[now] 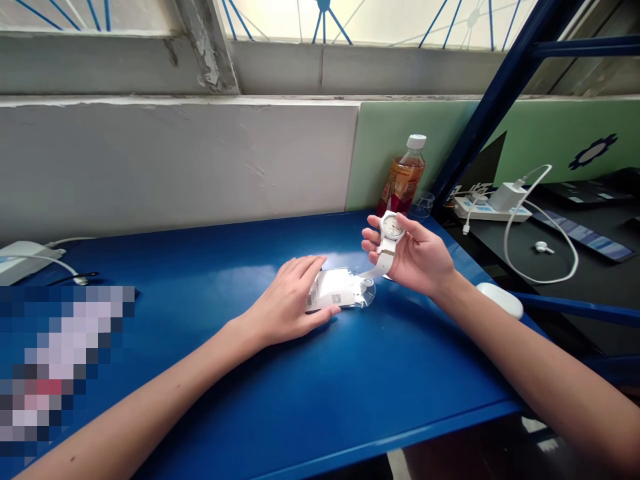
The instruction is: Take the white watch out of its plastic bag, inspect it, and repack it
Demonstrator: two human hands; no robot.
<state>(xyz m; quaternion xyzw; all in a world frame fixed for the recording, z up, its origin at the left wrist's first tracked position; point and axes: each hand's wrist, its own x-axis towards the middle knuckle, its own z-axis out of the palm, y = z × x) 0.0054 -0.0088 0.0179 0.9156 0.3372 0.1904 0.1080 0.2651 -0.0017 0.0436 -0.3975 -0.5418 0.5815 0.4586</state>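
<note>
A white wristwatch (pixel 392 227) rests in my right hand (pixel 421 257), gripped by the thumb and fingers with its round dial facing me. Its white strap (pixel 384 261) hangs down towards the table. On the blue tabletop lies a small clear plastic package (pixel 336 289) with a white printed label. My left hand (pixel 290 300) holds this package against the table, fingers along its far side and thumb along the near side. The strap's lower end reaches the package's right end; whether they touch, I cannot tell.
Behind my right hand stands a drink bottle (pixel 403 177) with a white cap, beside a clear cup (pixel 421 205). A white case (pixel 500 300) sits at the right edge, near a blue metal frame (pixel 490 100). Further right are a power strip (pixel 493 209), cable and phone (pixel 585 233).
</note>
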